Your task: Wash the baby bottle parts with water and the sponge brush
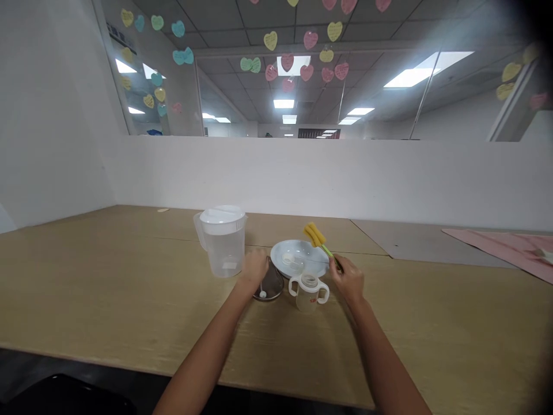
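Note:
My left hand (256, 266) is closed above a dark brown dish (273, 283). From it hangs a thin pale straw with a white ball end (262, 294), low over the dish. My right hand (349, 279) grips the green handle of a sponge bottle brush (315, 235), its yellow head tilted up to the left over the far side of a white bowl (319, 266). Inside the bowl lies a clear and white piece (294, 261), partly hard to make out. Between my hands, in front of the bowl, a two-handled baby bottle (307, 297) stands upright with its mouth uncovered.
A clear pitcher with a white lid (224, 242) stands left of my left hand. At the back right lie a grey sheet (423, 242) and a pink cloth (501, 245). A white wall (276, 173) rises behind the wooden table (108, 276). A black chair (64, 395) is at the lower left.

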The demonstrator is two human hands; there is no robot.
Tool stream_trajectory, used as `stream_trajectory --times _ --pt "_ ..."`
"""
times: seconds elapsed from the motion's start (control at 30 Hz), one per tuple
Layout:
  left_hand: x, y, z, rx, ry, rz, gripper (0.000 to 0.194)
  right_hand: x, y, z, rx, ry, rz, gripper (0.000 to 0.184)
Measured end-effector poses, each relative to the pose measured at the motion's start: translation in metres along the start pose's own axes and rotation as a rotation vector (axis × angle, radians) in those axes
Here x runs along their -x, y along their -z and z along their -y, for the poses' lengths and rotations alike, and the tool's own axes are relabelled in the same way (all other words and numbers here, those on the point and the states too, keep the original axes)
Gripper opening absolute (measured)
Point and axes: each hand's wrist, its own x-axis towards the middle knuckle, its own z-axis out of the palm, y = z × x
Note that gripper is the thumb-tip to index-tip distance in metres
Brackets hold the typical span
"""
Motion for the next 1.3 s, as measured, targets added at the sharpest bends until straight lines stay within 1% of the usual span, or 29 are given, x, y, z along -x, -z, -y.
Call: stream_trajectory --times 0.07,0.1,0.13,0.17,0.2,0.23,0.33,0.4,0.5,0.63,0.7,0.8,0.93,1.0,1.07,1.13,1.23,1.27,1.3 --pt "-0.004 0.008 -0.011 0.042 -0.065 -0.132 0.029 0.000 0.000 0.001 -0.010 -0.010 0.016 0.028" --pt "-0.008 0.009 -0.018 0.091 -0.133 -0.181 0.030 0.000 -0.001 0.000 -0.015 -0.014 0.024 0.028" --pt "-0.013 0.009 -0.025 0.149 -0.213 -0.172 0.029 0.001 -0.001 0.000 -0.019 -0.015 0.030 0.028" --pt "-0.018 0.006 -0.032 0.199 -0.277 -0.118 0.027 0.001 -0.001 0.000 -0.021 -0.015 0.033 0.028" --pt "-0.024 0.001 -0.038 0.222 -0.323 -0.038 0.028 0.001 -0.001 -0.001 -0.022 -0.015 0.033 0.028" --pt "-0.030 -0.005 -0.044 0.225 -0.345 0.010 0.029 0.001 -0.001 -0.001 -0.021 -0.016 0.031 0.028" --pt "-0.044 -0.027 -0.054 0.222 -0.354 0.111 0.031 0.001 -0.001 -0.001 -0.026 -0.022 0.040 0.028" --pt "-0.050 -0.041 -0.056 0.214 -0.357 0.171 0.028 0.001 0.000 0.000 -0.033 -0.019 0.064 0.028" --pt "-0.054 -0.053 -0.056 0.204 -0.352 0.213 0.023 0.001 0.000 0.001 -0.035 -0.009 0.073 0.029" --pt "-0.057 -0.057 -0.050 0.202 -0.313 0.224 0.028 0.000 0.000 0.002 -0.027 -0.026 0.059 0.029" --pt "-0.058 -0.056 -0.047 0.218 -0.299 0.223 0.033 0.001 0.000 0.001 -0.032 -0.025 0.066 0.029" --pt "-0.059 -0.049 -0.045 0.270 -0.319 0.212 0.036 0.001 -0.001 0.001 -0.039 -0.027 0.067 0.027" --pt "-0.059 -0.033 -0.045 0.361 -0.358 0.169 0.032 0.002 -0.001 0.001 -0.036 -0.025 0.059 0.027" --pt "-0.059 -0.022 -0.046 0.409 -0.352 0.107 0.029 0.001 0.000 0.002 -0.042 -0.021 0.046 0.027" --pt "-0.060 -0.011 -0.046 0.449 -0.327 0.018 0.032 0.001 0.001 0.003 -0.052 -0.017 0.032 0.025" --pt "-0.062 0.000 -0.045 0.501 -0.273 -0.095 0.035 0.001 0.002 0.004 -0.061 -0.006 0.025 0.024" --pt "-0.063 0.012 -0.046 0.686 -0.181 -0.258 0.032 0.001 0.002 0.006 -0.069 0.042 0.030 0.023" --pt "-0.062 0.015 -0.047 0.752 -0.165 -0.279 0.030 0.001 0.002 0.007 -0.070 0.064 0.035 0.023" --pt "-0.060 0.017 -0.049 0.805 -0.165 -0.272 0.027 0.001 0.001 0.007 -0.070 0.083 0.038 0.022"
